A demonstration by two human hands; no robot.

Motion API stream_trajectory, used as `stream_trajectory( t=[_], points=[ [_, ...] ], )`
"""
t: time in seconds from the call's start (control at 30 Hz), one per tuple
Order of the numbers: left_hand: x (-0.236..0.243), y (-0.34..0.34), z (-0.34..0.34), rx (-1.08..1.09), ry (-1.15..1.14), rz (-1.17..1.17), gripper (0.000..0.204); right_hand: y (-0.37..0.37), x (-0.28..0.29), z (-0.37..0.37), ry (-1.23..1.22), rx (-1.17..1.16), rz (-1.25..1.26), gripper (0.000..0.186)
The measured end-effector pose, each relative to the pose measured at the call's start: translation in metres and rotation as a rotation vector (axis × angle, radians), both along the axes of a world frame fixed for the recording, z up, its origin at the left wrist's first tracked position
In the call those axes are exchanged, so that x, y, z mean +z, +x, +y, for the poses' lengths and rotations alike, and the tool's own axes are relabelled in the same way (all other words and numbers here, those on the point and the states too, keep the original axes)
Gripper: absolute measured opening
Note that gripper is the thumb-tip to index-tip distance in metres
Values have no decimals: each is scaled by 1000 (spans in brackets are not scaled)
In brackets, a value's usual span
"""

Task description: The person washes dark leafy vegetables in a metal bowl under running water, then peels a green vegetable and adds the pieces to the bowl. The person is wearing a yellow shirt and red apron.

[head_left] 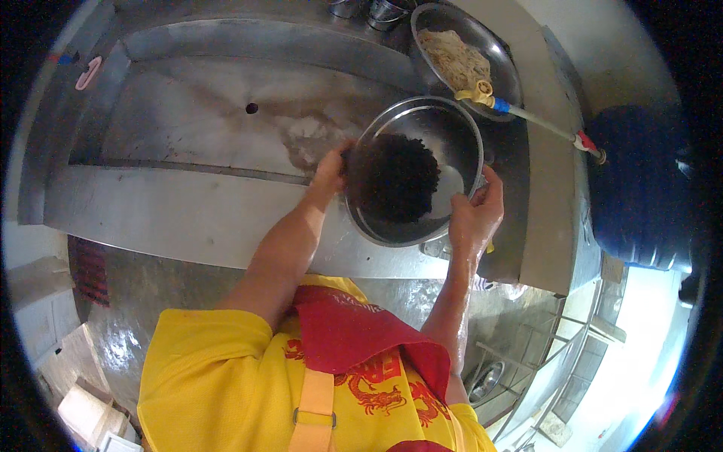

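A wide steel bowl (457, 147) holds a dark, lumpy black mass (395, 181) with some clear liquid beside it. My left hand (331, 167) grips the bowl's left side, its fingertips hidden by the rim. On the right side my right hand (476, 207), wet along the wrist and forearm, is closed on the rim. The bowl is over the right part of a long steel sink (181, 113), just below a tap with a yellow head (474, 96).
Behind sits a larger steel basin (509, 68) of pale, stringy stuff, with metal pails (384, 16) at the back. A big blue drum (640, 188) stands at right. Below right are a metal rack (557, 339) and a floor-level bowl (489, 377); boxes (86, 414) lie lower left.
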State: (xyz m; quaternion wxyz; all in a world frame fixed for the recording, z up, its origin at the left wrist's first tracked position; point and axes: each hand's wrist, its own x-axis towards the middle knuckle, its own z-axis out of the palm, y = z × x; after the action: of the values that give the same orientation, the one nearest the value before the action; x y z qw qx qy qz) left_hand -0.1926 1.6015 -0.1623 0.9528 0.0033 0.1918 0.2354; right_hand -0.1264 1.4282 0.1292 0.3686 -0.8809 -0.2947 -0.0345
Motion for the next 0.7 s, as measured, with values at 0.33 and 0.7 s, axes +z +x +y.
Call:
stream_trajectory(
  t=[0.33,0.7],
  points=[
    [-23,22,18,-50,132,36,31,-5,-4,-7,17,-80,-11,57],
    [-37,34,23,-337,1864,1065,34,42,-15,-18,-32,-96,-291,52]
  ],
)
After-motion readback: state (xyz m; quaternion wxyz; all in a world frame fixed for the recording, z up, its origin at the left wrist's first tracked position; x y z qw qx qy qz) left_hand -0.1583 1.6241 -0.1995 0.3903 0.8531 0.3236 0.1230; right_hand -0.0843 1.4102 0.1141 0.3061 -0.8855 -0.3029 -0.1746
